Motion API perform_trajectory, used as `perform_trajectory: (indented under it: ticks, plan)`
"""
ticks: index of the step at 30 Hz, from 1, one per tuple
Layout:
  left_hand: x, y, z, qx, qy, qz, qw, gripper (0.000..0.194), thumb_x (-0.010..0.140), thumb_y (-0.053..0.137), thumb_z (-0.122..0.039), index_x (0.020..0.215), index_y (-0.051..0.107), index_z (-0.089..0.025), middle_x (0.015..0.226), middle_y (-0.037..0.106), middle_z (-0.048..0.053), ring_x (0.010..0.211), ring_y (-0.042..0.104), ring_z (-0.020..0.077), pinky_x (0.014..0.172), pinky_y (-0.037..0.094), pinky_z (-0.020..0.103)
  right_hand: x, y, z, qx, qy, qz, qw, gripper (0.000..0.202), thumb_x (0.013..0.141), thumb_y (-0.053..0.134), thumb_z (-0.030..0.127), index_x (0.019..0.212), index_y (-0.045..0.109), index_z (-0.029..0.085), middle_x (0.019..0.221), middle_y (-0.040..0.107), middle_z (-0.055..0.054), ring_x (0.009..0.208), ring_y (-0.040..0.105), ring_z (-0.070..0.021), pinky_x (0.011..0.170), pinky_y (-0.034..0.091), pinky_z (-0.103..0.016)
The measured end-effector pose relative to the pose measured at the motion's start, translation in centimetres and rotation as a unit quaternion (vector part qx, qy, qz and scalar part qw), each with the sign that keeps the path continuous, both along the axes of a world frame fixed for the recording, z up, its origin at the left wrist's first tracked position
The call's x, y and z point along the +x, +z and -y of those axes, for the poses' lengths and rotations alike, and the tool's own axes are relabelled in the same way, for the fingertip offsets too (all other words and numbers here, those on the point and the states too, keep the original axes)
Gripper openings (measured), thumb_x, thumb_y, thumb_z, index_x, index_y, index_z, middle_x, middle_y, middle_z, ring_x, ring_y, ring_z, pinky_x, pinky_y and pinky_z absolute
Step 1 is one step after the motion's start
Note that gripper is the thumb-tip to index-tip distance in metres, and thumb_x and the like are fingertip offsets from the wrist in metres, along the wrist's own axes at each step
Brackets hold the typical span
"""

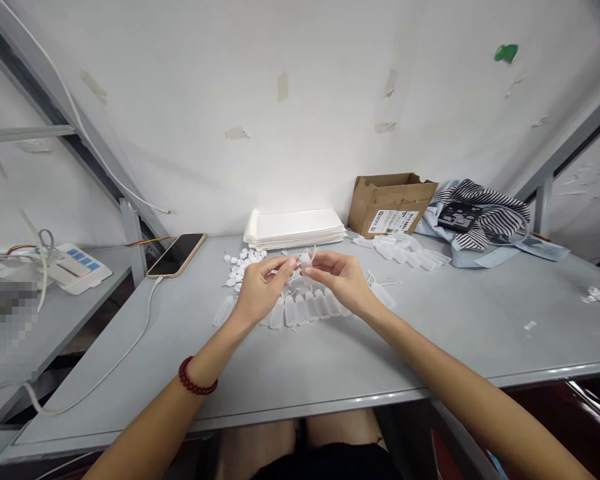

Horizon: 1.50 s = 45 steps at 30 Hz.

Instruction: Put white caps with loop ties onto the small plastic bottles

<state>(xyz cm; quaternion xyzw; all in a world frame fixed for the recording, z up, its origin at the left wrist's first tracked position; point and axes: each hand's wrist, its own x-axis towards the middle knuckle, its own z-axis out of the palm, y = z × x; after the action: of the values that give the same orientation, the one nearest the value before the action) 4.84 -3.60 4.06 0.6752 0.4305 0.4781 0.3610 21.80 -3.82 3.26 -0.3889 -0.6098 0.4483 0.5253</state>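
My right hand [341,275] pinches a small translucent plastic bottle [306,261] between thumb and fingers, held upright above the table. Close against its left side, the thumb and fingertips of my left hand [266,283] are pressed together; whatever is between them is too small to make out. Beneath both hands lies a row of similar translucent bottles [300,310], several with thin white strands near their necks. Another bottle [224,311] lies apart to the left, and one more [383,294] to the right. Small white caps [237,270] are heaped just behind my left hand.
Against the wall stand a stack of white sheets or envelopes [296,229] and an open cardboard box [393,203]. More bottles [405,249] lie before the box, beside a striped cloth bundle [485,220]. A phone [177,255] with a white cable [147,320] rests at left.
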Motion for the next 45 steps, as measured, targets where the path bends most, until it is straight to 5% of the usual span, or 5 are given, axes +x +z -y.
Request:
perform_trajectory:
  ticks: [8, 19, 32, 40, 45]
  plan:
    - [0.8, -0.6, 0.7, 0.221, -0.005, -0.196, 0.955, 0.054, 0.076, 0.07, -0.032, 0.126, 0.05, -0.026, 0.12, 0.057, 0.009, 0.113, 0.05, 0.0274, 0.088, 0.047, 0.04, 1.4, 0.8, -0.5, -0.157, 0.167, -0.139, 0.963, 0.02, 0.07, 0.075, 0.029, 0.086, 0.072, 0.017, 0.084, 0.074, -0.005, 0.087, 0.069, -0.0213, 0.087, 0.046, -0.036]
    - [0.8, -0.9, 0.9, 0.317, -0.008, -0.238, 0.918, 0.05, 0.08, 0.068, -0.031, 0.125, 0.047, -0.023, 0.115, 0.059, 0.01, 0.107, 0.053, 0.0268, 0.093, 0.043, 0.041, 3.4, 1.3, -1.2, -0.13, 0.271, -0.018, 0.953, 0.026, 0.081, 0.066, 0.031, 0.102, 0.07, 0.017, 0.092, 0.074, -0.006, 0.092, 0.067, -0.019, 0.088, 0.047, -0.035]
    - [2.5, -1.3, 0.5, 0.293, -0.036, -0.256, 0.92, 0.043, 0.079, 0.069, -0.026, 0.115, 0.048, -0.02, 0.1, 0.06, 0.007, 0.095, 0.052, 0.025, 0.081, 0.047, 0.04, 7.9, 4.1, -1.4, -0.054, 0.141, 0.174, 0.973, 0.033, 0.076, 0.068, 0.035, 0.104, 0.063, 0.018, 0.085, 0.07, -0.004, 0.078, 0.065, -0.0168, 0.074, 0.049, -0.032]
    - [9.4, -0.9, -0.8, 0.192, -0.124, -0.287, 0.93, 0.041, 0.07, 0.076, -0.028, 0.104, 0.055, -0.016, 0.095, 0.061, 0.007, 0.092, 0.053, 0.0253, 0.079, 0.047, 0.038, 13.3, 4.8, -1.6, -0.041, 0.073, 0.318, 0.944, 0.017, 0.076, 0.064, 0.032, 0.084, 0.07, 0.018, 0.074, 0.066, 0.0, 0.07, 0.059, -0.0142, 0.064, 0.044, -0.026]
    - [13.6, -0.1, -0.7, 0.125, -0.142, -0.336, 0.922, 0.037, 0.068, 0.075, -0.034, 0.096, 0.059, -0.015, 0.099, 0.063, 0.009, 0.097, 0.054, 0.0277, 0.082, 0.046, 0.038, 14.9, 4.6, -1.7, -0.041, -0.049, 0.38, 0.923, 0.016, 0.072, 0.067, 0.027, 0.084, 0.068, 0.017, 0.076, 0.067, -0.002, 0.074, 0.061, -0.0165, 0.066, 0.046, -0.028]
